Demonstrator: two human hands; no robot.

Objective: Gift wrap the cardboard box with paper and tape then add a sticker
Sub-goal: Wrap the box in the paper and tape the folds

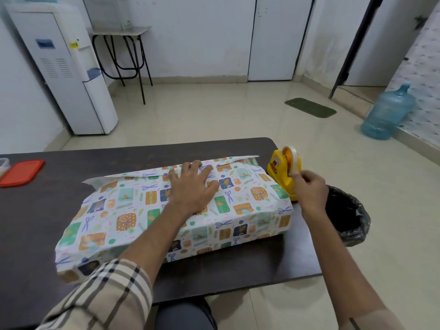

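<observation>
Plain office room, water dispenser (69, 67), spare water jug (387, 114)

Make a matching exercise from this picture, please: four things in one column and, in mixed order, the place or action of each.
Things
1. left hand
2. right hand
3. red lid
4. black-lined bin

Places and actions
A. stands on the floor by the right end of the table
B. pinches the tape at the yellow dispenser
C. lies at the table's far left
D. presses flat on the wrapped box

Pairs: 1-D, 2-B, 3-C, 4-A
</observation>
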